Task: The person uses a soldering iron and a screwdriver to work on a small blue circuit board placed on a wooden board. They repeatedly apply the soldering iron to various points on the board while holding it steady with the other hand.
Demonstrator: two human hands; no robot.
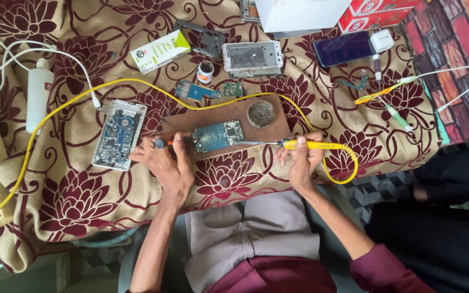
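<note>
— Nearest to the camera are the two forearms, coming up from the lap toward the table. What is in the hands?

— Right hand [303, 160] is closed around a yellow soldering iron [306, 145]. It holds the handle like a pen, and the metal tip points left and reaches the right edge of a small blue-green circuit board [218, 135]. Left hand [165, 161] lies flat with the palm down, and its fingers are closed on a thin tool with an orange and dark handle [163, 143], just beside the left edge of the same board.

— Where does the board lie?

— On a brown wooden plate [183, 123] in the middle of the flowered cloth [71, 201]. A round metal dish [261, 113] stands on the same plate, behind the board.

— And the packages?

— A white and green box [160, 51] lies tilted at the far side, left of the middle. A large white box [299, 13] is at the top edge, and a red and white carton [378, 13] touches it on the right. A white bottle [38, 93] lies at the far left.

— Other things?

— An opened phone with blue board inside [119, 134] lies just left of the left hand. A silver phone frame [252, 57] is behind the plate, and a small solder spool [206, 71] is beside it. The yellow cable [44, 120] of the iron runs in a big arc over the cloth to the left.
</note>
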